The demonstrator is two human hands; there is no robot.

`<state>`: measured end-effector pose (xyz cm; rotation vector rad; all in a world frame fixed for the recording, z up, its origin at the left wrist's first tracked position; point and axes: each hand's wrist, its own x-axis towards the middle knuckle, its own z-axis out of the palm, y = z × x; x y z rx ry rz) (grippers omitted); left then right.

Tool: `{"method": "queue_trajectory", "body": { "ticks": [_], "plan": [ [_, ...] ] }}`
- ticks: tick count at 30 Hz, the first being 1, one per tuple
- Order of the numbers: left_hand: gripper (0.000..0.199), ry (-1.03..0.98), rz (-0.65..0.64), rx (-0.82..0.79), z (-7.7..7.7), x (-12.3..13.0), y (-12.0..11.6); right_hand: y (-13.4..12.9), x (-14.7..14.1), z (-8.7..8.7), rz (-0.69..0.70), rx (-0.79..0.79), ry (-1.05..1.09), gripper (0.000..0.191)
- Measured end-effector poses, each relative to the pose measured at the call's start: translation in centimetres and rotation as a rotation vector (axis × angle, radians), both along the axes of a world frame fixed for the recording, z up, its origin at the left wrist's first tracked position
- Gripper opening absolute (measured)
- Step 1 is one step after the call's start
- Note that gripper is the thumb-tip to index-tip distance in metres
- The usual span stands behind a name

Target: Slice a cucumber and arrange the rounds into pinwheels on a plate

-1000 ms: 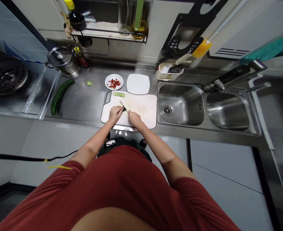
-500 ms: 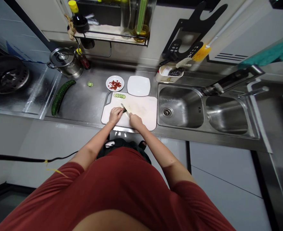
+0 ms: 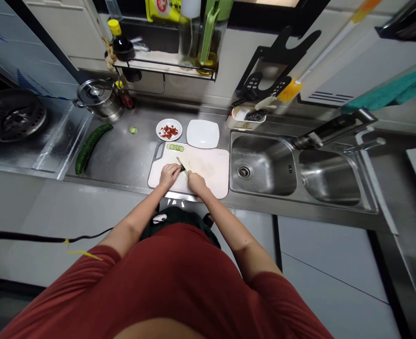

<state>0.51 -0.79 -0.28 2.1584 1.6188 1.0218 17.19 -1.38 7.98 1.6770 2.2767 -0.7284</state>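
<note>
On the white cutting board [image 3: 213, 181], my left hand [image 3: 168, 176] is closed, its fingertips on a small dark-green piece of cucumber [image 3: 183, 168] that is mostly hidden. My right hand [image 3: 196, 182] grips a knife [image 3: 179, 162]; its narrow blade points away to the upper left, against the cucumber piece by my left fingertips. A short row of cucumber slices [image 3: 175, 147] lies at the board's far left edge. Behind the board stand a white plate of chopped red pieces [image 3: 168, 130] and a bare white square plate [image 3: 202, 133].
A whole cucumber [image 3: 89, 147] and a few loose slices [image 3: 133, 130] lie on the steel counter to the left. Beyond them stand a lidded pot [image 3: 100, 99] and a sauce bottle [image 3: 126, 98]. A double sink [image 3: 264, 162] adjoins the board on the right, below a utensil holder [image 3: 246, 117].
The camera view has tilted up slightly, so the counter sits lower in the picture. Both hands keep nearly the same place on the board, still with the knife and the cucumber piece.
</note>
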Motion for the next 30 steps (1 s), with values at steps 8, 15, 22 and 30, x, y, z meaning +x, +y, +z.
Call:
{"method": "queue_trajectory", "body": {
  "ticks": [8,15,22,30],
  "plan": [
    [0.024,-0.002,0.018,0.006,-0.2,0.0,0.0,0.4,-0.7,-0.1,-0.022,-0.006,-0.001,0.026],
    [0.024,-0.012,0.03,0.005,-0.3,0.0,-0.1,-0.1,-0.5,-0.6,-0.028,0.019,-0.015,0.027],
    [0.024,-0.023,0.036,0.022,-0.2,0.1,-0.2,-2.1,1.1,-1.0,-0.032,0.014,-0.055,0.025],
    [0.024,-0.018,0.035,0.026,-0.1,0.2,-0.2,-1.7,0.7,-0.8,-0.028,0.013,-0.054,0.025]
  ]
}}
